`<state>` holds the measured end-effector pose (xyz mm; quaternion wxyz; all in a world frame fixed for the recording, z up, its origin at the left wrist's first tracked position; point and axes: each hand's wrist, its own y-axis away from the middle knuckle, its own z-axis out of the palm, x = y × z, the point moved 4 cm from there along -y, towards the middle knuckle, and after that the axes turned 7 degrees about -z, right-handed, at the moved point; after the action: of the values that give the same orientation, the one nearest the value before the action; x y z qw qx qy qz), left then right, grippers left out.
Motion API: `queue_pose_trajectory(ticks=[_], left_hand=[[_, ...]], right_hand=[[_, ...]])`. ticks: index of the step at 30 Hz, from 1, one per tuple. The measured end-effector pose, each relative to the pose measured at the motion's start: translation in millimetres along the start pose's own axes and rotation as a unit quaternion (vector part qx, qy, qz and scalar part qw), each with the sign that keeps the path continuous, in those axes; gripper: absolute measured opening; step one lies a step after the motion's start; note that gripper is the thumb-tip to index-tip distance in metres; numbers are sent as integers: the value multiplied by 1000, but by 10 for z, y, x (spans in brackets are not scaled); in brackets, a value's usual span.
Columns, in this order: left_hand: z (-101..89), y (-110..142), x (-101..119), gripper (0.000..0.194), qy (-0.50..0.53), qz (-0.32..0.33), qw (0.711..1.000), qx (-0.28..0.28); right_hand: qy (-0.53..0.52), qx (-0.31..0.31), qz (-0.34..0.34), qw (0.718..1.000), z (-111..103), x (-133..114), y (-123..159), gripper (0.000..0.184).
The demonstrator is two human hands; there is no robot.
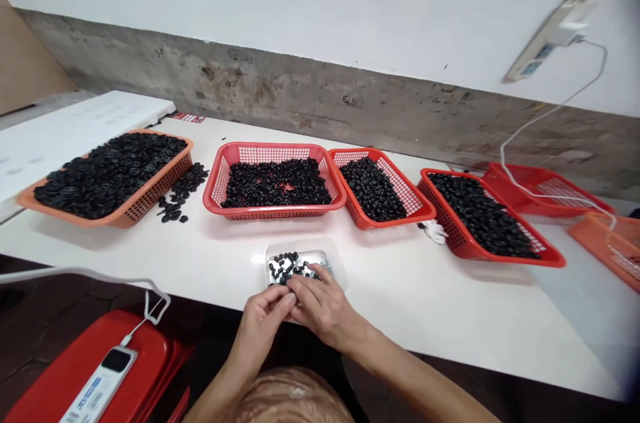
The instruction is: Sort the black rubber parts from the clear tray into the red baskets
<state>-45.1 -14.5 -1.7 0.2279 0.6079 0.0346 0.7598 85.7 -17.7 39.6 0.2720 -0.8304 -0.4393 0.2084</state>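
Note:
My left hand point(261, 321) and my right hand point(324, 311) meet at the near edge of a shallow clear plastic tray point(341, 264). Thumbs and fingers are pinched together, and whatever sits between them is hidden. Some right-hand fingers reach over the tray. Small black parts point(283, 264) lie scattered in its left half, with small shiny bits point(323, 258) towards the right. Just beyond stands a red basket point(270, 211) holding many small black ring-like parts point(280, 183).
To the left, an orange basket point(167, 181) is heaped with flat black pieces; more loose pieces point(183, 189) lie beside it. Two red baskets point(406, 213) of black parts stand right, a white glove point(434, 231) between them. A white cable point(530, 117) hangs from a power strip point(543, 43).

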Motion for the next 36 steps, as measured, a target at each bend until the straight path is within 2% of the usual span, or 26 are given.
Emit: queue_pose_trajectory(ticks=[4, 7, 11, 17, 19, 22, 26, 28, 33, 36], left_hand=[[30, 18, 4, 25, 57, -4, 998, 3], [1, 65, 25, 24, 62, 6, 998, 9], [-42, 104, 46, 25, 51, 1, 999, -6], [-84, 99, 83, 26, 75, -12, 996, -50], [-90, 82, 104, 28, 81, -15, 994, -69], [-105, 45, 126, 28, 81, -16, 994, -76], [-137, 7, 158, 24, 32, 18, 999, -21], [-136, 2, 192, 21, -13, 49, 999, 4], [-96, -9, 272, 16, -133, 133, 980, 56], [-77, -20, 290, 13, -186, 186, 958, 117]], right_hand=[[7, 11, 37, 999, -55, -37, -26, 24], [-112, -22, 85, 990, -124, -17, -62, 29], [-300, -66, 177, 935, -207, 120, -109, 25], [-436, -83, 230, 866, -162, 242, -170, 21], [-459, -85, 238, 852, -137, 245, -187, 21], [-449, -64, 242, 858, -111, 244, -199, 20], [-392, 7, 230, 890, -64, 236, -158, 21], [-378, 46, 225, 897, -34, 230, -124, 23], [-381, 111, 252, 883, 52, 225, -71, 25], [-385, 145, 271, 870, 111, 223, -57, 24]])
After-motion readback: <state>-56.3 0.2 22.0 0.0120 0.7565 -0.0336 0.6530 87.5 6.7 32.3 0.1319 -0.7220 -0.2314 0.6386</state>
